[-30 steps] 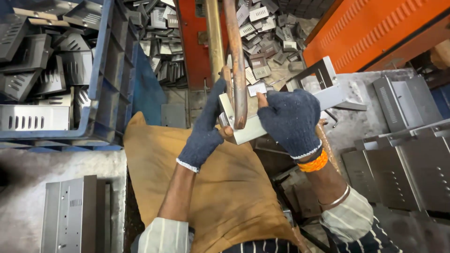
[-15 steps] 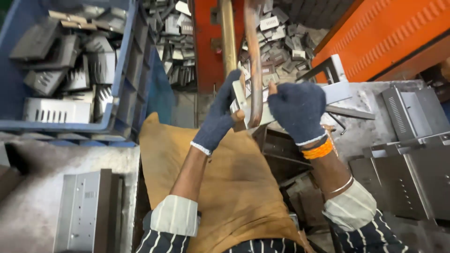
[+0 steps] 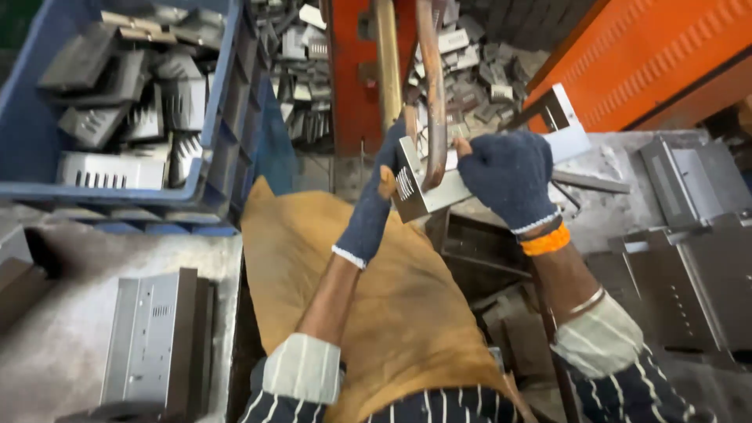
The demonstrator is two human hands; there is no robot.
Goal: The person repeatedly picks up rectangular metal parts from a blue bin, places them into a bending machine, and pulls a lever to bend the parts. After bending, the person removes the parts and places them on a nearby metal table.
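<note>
Both my hands wear dark blue knit gloves. My left hand grips the near left end of a grey bent sheet-metal part with slots in its side. My right hand holds the same part from the right. The part sits against a curved copper-coloured arm that comes down from a machine above. A tan cloth covers my lap below the hands.
A blue crate of grey slotted metal parts stands at the left. More grey parts are stacked at the lower left and on the right bench. Scrap pieces lie on the floor ahead, beside an orange machine body.
My hands and the metal part have stayed at the copper arm, turning the part slightly. My head has shifted, so the view has slid a little right and down.
</note>
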